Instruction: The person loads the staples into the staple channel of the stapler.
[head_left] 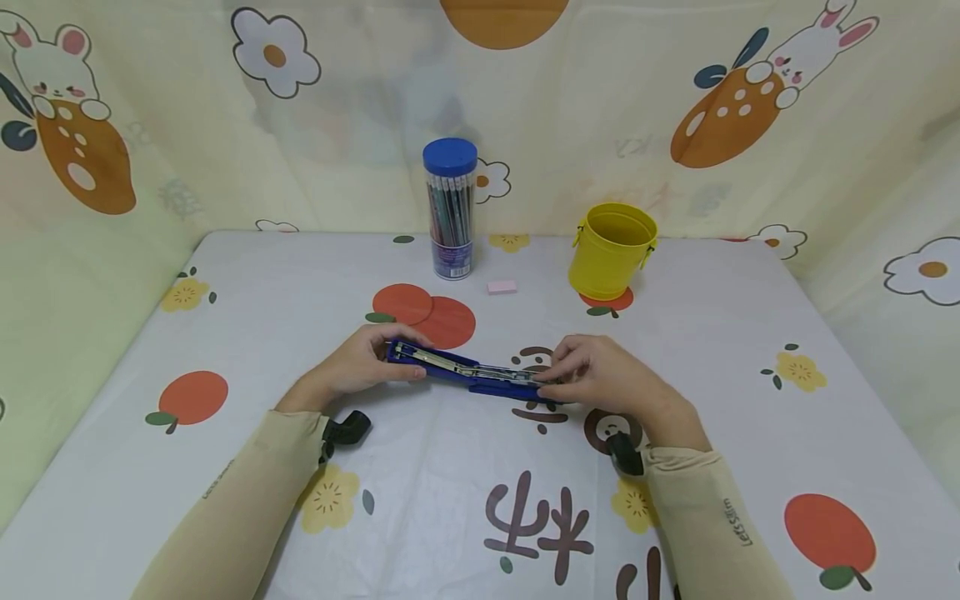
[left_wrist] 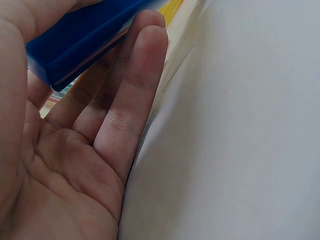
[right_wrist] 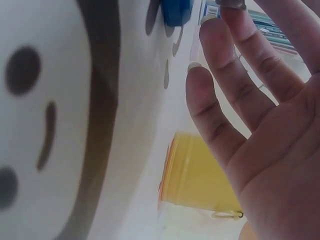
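A blue stapler (head_left: 442, 365), folded wide open, lies between the two hands with its metal inner parts facing up. At its left end my left hand (head_left: 378, 358) grips it, thumb on the near side and fingers on the far side. Its blue casing (left_wrist: 85, 42) shows between thumb and fingers in the left wrist view. My right hand (head_left: 607, 375) has thumb and fingertips on the stapler's right part, pinching at the metal there. A small metallic bit (right_wrist: 232, 3) shows at a fingertip in the right wrist view; exactly what is pinched is hidden.
A clear tub of pencils (head_left: 452, 208) with a blue lid stands at the back of the table. A small pink block (head_left: 502, 287) lies beside it. Further right stands a yellow bucket (head_left: 609, 258). Printed cloth hangs behind and at the sides.
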